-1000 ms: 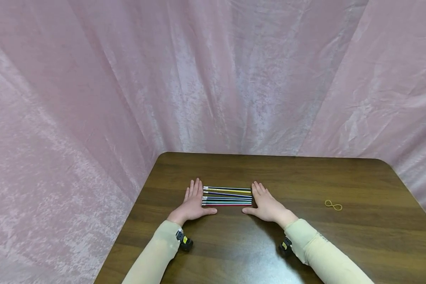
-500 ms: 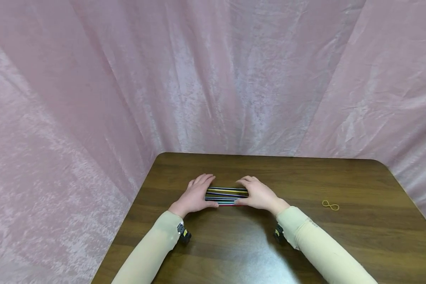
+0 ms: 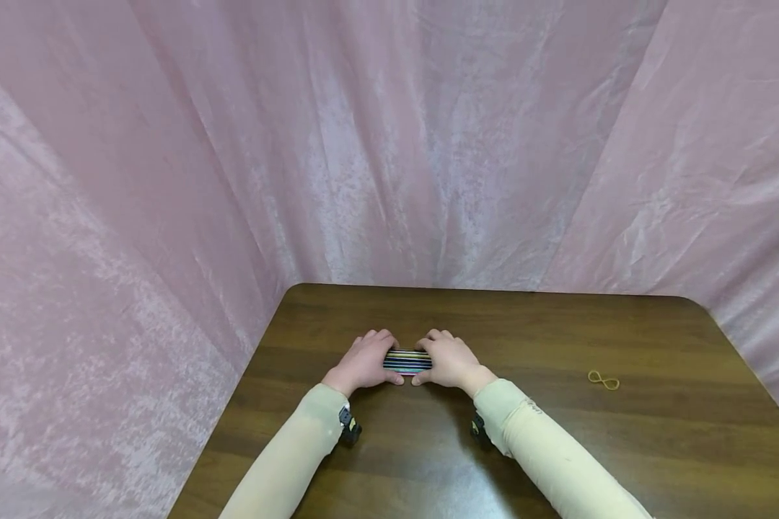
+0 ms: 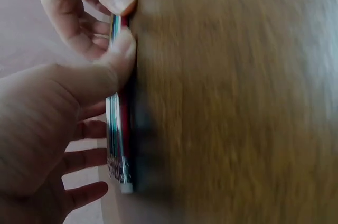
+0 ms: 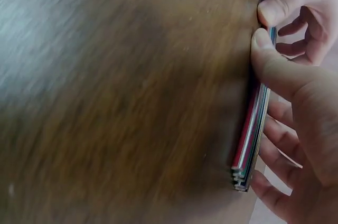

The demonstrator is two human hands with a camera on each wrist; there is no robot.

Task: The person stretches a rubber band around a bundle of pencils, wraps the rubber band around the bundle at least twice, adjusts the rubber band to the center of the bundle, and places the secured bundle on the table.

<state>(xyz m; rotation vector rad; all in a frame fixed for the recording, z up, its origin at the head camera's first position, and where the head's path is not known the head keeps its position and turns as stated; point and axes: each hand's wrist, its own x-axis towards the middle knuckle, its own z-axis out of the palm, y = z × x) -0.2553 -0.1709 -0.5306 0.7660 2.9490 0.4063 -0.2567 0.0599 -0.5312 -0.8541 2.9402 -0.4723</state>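
Several pencils (image 3: 407, 362) in different colours lie side by side between the two hands in the head view. My left hand (image 3: 366, 362) grips their left part, thumb on the near side and fingers on the far side. From the other side my right hand (image 3: 452, 362) holds the pencils the same way. Both thumbs are close together on the near side. In the left wrist view the pencils (image 4: 120, 123) form a tight row, with a white eraser end at the bottom. The right wrist view shows the other ends of the pencils (image 5: 250, 139); the hands cover their middle.
A yellow rubber band (image 3: 604, 380), twisted into a figure eight, lies on the wooden table (image 3: 558, 447) to the right of the hands. Behind the table's far edge hangs a pink curtain (image 3: 389, 144).
The hands, flat at the pencils' two ends before, have moved inward and curled round the pencils. The pencils are now squeezed closer together. The rubber band has stayed in place.
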